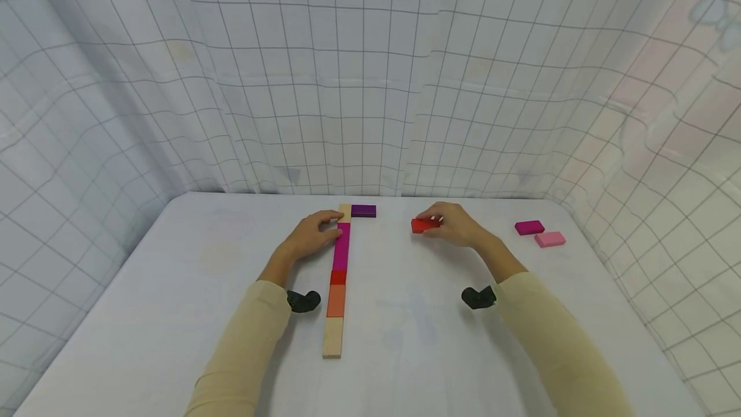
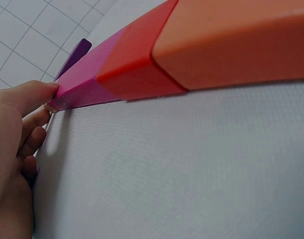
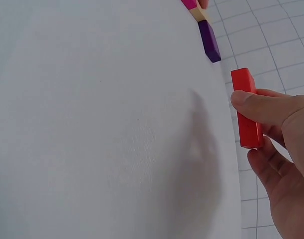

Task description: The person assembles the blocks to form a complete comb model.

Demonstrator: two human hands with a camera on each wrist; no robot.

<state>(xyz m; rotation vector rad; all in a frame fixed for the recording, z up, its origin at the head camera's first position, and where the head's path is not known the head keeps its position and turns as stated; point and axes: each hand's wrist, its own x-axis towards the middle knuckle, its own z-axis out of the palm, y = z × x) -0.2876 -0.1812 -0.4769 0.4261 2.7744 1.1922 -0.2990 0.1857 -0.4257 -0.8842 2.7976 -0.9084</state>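
Observation:
A straight row of wooden blocks runs away from the person: a natural one at the near end, then an orange block (image 1: 336, 301), a red block (image 2: 137, 59), a magenta stretch (image 1: 341, 248) and a natural block (image 1: 345, 209) at the far end. A dark purple block (image 1: 363, 211) lies crosswise beside that far end, pointing right. My left hand (image 1: 312, 235) rests at the row's left side, thumb at the magenta part and fingertips by the far natural block. My right hand (image 1: 456, 225) pinches a separate red block (image 3: 247, 109) between thumb and fingers, raised over the table.
A magenta block (image 1: 529, 228) and a pink block (image 1: 550, 239) lie close together at the table's right. A white, grid-patterned curtain (image 1: 370, 95) hangs behind and at both sides of the white table (image 1: 405, 340). Dark wrist-worn devices (image 1: 479, 298) jut inward from both sleeves.

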